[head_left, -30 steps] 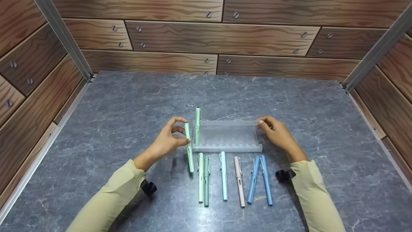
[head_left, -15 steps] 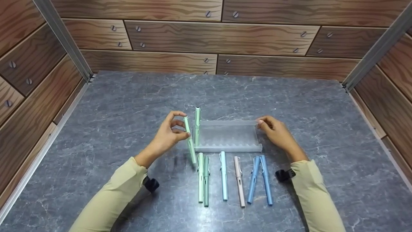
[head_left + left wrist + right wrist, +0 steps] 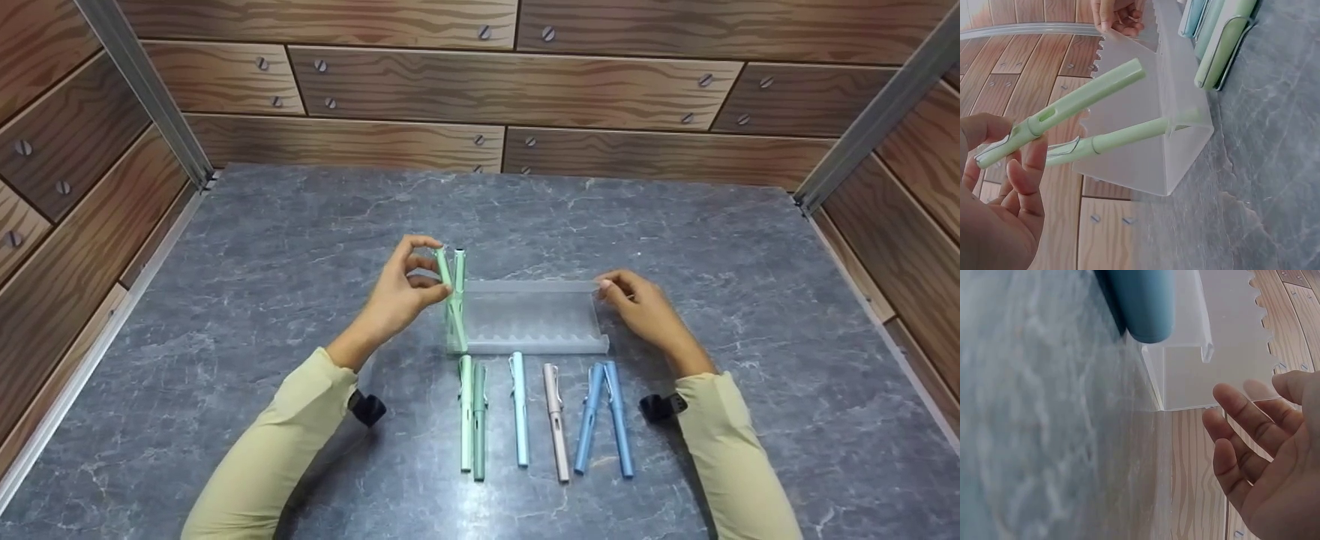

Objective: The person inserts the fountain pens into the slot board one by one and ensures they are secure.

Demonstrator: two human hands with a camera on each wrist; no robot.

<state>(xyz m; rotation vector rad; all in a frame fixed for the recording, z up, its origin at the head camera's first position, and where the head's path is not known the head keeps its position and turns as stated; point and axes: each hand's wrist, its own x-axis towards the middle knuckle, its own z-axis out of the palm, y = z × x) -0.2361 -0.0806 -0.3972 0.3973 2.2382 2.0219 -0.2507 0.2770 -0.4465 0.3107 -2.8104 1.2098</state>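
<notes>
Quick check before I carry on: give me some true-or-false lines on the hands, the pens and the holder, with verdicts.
1. The left hand holds a light green pen. True.
2. The right hand is holding a blue pen. False: the right hand pinches the far right corner of the clear holder.
3. Six pens lie on the table, on the near side of the holder. True.
4. Three pens rest in the holder. False: only one, the seated pen, at its left end.
5. The pinkish-grey pen lies between the light blue pen and two darker blue pens. True.
</notes>
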